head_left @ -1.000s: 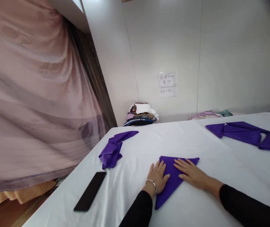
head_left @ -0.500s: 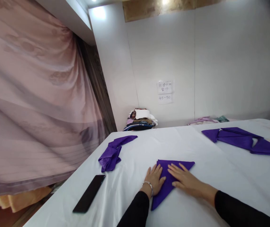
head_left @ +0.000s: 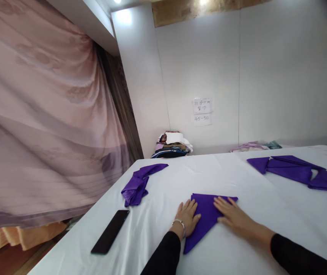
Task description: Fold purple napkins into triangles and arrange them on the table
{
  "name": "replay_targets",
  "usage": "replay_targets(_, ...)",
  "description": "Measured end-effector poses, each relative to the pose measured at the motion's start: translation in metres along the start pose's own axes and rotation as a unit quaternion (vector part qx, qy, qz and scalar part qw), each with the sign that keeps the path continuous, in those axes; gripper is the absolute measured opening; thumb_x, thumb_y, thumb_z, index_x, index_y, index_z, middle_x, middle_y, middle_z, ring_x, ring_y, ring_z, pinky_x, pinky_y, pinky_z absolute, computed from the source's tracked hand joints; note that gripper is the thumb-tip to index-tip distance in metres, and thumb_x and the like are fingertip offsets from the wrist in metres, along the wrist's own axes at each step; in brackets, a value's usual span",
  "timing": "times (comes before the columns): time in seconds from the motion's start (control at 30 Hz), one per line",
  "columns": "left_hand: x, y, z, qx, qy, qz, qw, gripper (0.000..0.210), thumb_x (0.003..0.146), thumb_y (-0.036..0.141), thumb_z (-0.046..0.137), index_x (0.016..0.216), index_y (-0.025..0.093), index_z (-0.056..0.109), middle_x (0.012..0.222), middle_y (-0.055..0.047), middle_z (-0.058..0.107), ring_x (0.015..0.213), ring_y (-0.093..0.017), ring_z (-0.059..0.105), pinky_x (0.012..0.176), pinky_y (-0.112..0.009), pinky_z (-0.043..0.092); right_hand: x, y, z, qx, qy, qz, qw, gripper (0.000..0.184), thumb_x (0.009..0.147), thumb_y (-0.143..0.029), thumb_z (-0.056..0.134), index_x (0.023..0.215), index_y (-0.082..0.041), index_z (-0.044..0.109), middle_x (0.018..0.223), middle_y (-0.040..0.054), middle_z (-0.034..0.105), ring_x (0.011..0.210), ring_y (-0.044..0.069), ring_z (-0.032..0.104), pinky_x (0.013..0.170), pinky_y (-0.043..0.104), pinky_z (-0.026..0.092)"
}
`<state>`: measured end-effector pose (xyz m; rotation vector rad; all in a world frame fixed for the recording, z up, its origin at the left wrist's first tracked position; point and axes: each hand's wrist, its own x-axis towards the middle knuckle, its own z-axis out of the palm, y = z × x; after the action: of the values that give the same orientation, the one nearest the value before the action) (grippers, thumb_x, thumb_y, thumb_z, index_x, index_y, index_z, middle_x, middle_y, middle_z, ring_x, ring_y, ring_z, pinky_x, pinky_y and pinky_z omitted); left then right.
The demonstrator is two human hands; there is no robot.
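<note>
A purple cloth napkin [head_left: 205, 219], folded into a triangle, lies on the white-covered table in front of me. My left hand [head_left: 186, 219], with a silver bracelet at the wrist, rests flat on the napkin's left edge, fingers apart. Across the napkin's right side lies my right hand [head_left: 233, 215], palm down with its fingers stretched out toward the upper right corner. Neither hand grips the cloth; both press on it from above.
Crumpled purple cloths [head_left: 136, 187] lie at the left, with a black phone [head_left: 110, 232] nearer me. Several folded purple napkins [head_left: 291, 169] lie at the far right. Behind the table's back edge are a pile of clothes [head_left: 172, 147] and a wall with paper signs [head_left: 202, 111].
My right hand has slid to the right across the napkin, toward its right corner. My left hand stays in place on the left edge. The view has shifted slightly.
</note>
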<state>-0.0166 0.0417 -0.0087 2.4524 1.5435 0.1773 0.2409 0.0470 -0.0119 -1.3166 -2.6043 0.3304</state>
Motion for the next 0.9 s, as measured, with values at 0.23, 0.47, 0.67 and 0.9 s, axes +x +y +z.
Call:
replay_targets(0.23, -0.002, 0.004, -0.005, 0.012, -0.006, 0.002, 1.0, 0.06, 0.088, 0.051, 0.015, 0.139, 0.021, 0.024, 0.148, -0.002, 0.022, 0.136, -0.021, 0.013, 0.11, -0.047, 0.011, 0.003, 0.003, 0.01, 0.02, -0.007, 0.0, 1.0, 0.062, 0.087, -0.06, 0.024, 0.139, -0.025, 0.031, 0.145, 0.0045, 0.025, 0.134, 0.025, 0.019, 0.107, 0.051, 0.01)
replay_targets(0.47, 0.002, 0.005, -0.003, -0.011, -0.008, 0.0, 1.0, 0.058, 0.088, 0.052, 0.02, 0.139, 0.025, 0.025, 0.148, 0.0, 0.022, 0.136, -0.019, 0.012, 0.111, -0.046, 0.008, -0.002, 0.036, 0.0, -0.055, 0.052, 0.13, 0.989, 0.068, 0.085, -0.061, 0.025, 0.139, -0.02, 0.031, 0.145, 0.0079, 0.025, 0.135, 0.026, 0.015, 0.107, 0.05, 0.008)
replay_targets(0.67, -0.008, -0.003, -0.002, -0.04, 0.019, -0.005, 0.999, 0.048, 0.091, 0.043, 0.021, 0.133, 0.025, 0.036, 0.143, 0.001, 0.034, 0.134, -0.016, 0.02, 0.111, -0.041, 0.014, -0.008, -0.023, 0.016, 0.008, -0.018, -0.054, 0.998, 0.061, 0.089, -0.057, 0.024, 0.141, -0.026, 0.024, 0.147, 0.0031, 0.023, 0.134, 0.024, 0.017, 0.108, 0.049, 0.007)
replay_targets(0.9, -0.067, -0.028, -0.007, -0.036, 0.058, 0.047, 0.997, 0.041, 0.089, 0.022, 0.029, 0.124, 0.024, 0.049, 0.134, 0.001, 0.048, 0.129, -0.015, 0.032, 0.109, -0.038, 0.026, -0.012, -0.018, 0.01, 0.027, -0.031, -0.041, 0.998, 0.063, 0.088, -0.058, 0.026, 0.141, -0.025, 0.022, 0.147, 0.003, 0.02, 0.135, 0.024, 0.014, 0.109, 0.046, 0.006)
